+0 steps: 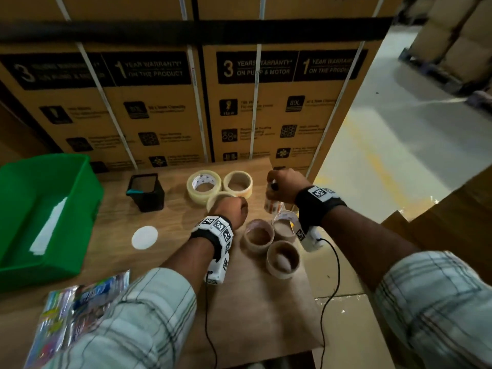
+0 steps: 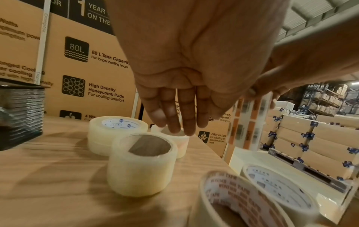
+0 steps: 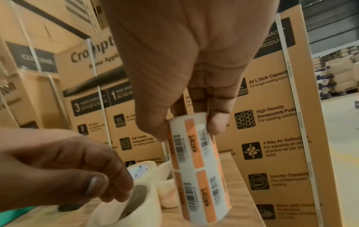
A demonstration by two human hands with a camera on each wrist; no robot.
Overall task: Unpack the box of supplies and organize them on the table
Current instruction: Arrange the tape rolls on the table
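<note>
My right hand [image 1: 279,185] pinches the top of a white and orange label roll [image 3: 198,165] and holds it upright just above the wooden table [image 1: 255,302], near its right edge. My left hand [image 2: 175,122] hovers with straight, relaxed fingers over a clear tape roll [image 2: 141,164] and holds nothing. Two more clear tape rolls [image 1: 203,185] [image 1: 237,183] lie behind it. In front of my hands stand three printed tape rolls [image 1: 259,235]. The green bin [image 1: 87,193] at the left has white paper inside.
A black mesh pen holder [image 1: 146,191] stands between the bin and the tapes. A white disc [image 1: 144,237] and a colourful plastic packet [image 1: 77,312] lie nearer me. Tall cardboard cartons [image 1: 159,102] wall off the table's back. The table ends just right of the label roll.
</note>
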